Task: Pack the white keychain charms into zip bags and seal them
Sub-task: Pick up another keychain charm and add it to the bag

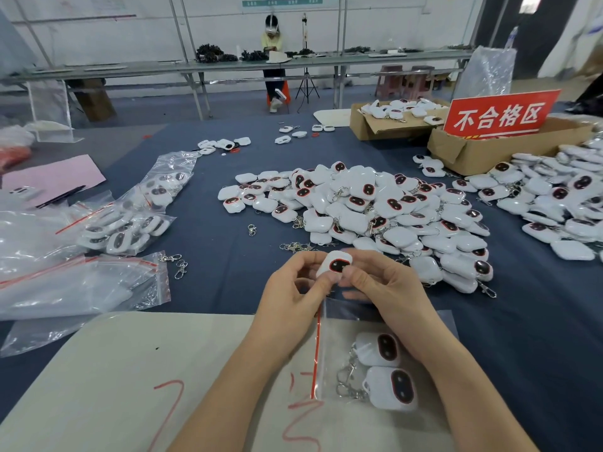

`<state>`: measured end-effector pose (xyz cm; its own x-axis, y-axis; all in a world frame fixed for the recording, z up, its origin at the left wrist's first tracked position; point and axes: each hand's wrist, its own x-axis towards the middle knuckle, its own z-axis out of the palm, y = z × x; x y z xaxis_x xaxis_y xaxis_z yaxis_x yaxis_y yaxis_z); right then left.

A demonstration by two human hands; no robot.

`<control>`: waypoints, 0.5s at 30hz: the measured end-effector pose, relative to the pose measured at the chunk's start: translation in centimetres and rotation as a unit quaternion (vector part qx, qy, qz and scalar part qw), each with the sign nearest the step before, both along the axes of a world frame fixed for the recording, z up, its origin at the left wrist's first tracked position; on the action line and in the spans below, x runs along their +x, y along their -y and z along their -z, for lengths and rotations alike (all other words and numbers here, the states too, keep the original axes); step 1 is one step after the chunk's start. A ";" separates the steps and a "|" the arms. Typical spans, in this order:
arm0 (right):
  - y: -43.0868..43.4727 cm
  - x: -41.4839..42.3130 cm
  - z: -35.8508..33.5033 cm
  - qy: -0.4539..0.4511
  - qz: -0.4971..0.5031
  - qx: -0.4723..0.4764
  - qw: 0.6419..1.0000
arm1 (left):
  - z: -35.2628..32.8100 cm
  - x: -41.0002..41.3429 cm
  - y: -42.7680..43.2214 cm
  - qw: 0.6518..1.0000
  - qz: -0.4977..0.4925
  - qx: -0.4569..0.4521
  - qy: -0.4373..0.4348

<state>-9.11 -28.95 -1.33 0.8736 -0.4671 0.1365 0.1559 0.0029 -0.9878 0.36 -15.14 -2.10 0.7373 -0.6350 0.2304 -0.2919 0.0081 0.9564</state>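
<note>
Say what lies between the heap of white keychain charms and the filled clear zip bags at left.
Head view: mostly bare dark blue tablecloth, with one loose silver metal clasp lying near the heap.

red sign (pixel 501 115) w/ white chars "不合格区", stuck in cardboard box (pixel 473 154). red marker scrawl (pixel 305 405) on beige board (pixel 98 370): illegible.

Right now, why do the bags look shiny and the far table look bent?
Head view: light glares off the bags; the wide lens bows the far bench; the held charm is sharp, the left edge blurrier.
</note>
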 end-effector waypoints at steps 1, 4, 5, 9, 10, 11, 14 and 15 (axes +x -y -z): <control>-0.1 0.1 0.1 0.001 0.000 0.001 1.000 | 0.1 0.0 0.0 0.999 -0.015 0.009 0.036; -0.1 0.1 0.2 0.009 0.010 -0.020 1.000 | 0.3 -0.1 0.0 0.985 -0.051 0.039 0.158; -0.1 0.1 0.2 0.015 0.013 -0.024 1.000 | 0.3 -0.2 0.0 0.982 -0.054 0.036 0.175; 0.2 -0.1 0.4 0.030 0.003 -0.001 1.000 | 0.0 -0.3 0.1 0.989 -0.040 -0.013 0.144; 0.2 0.0 0.5 0.023 -0.005 -0.004 1.000 | -0.1 -0.2 0.1 0.992 -0.030 -0.016 0.119; 0.3 0.0 0.6 0.014 -0.012 -0.012 1.000 | -0.2 -0.1 0.1 0.996 -0.022 -0.017 0.090; 0.1 0.1 0.6 -0.001 -0.019 -0.024 1.000 | -0.4 0.0 -0.1 0.999 -0.012 -0.032 0.021; 0.0 0.0 0.4 0.001 -0.018 -0.024 1.000 | -0.5 0.0 -0.2 0.999 -0.012 -0.036 0.016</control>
<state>-9.08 -28.97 -1.78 0.8895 -0.4281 0.1596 0.1581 -0.0394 -0.9866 0.34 -14.91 -1.60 0.7442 -0.5975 0.2984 -0.3227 0.0695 0.9439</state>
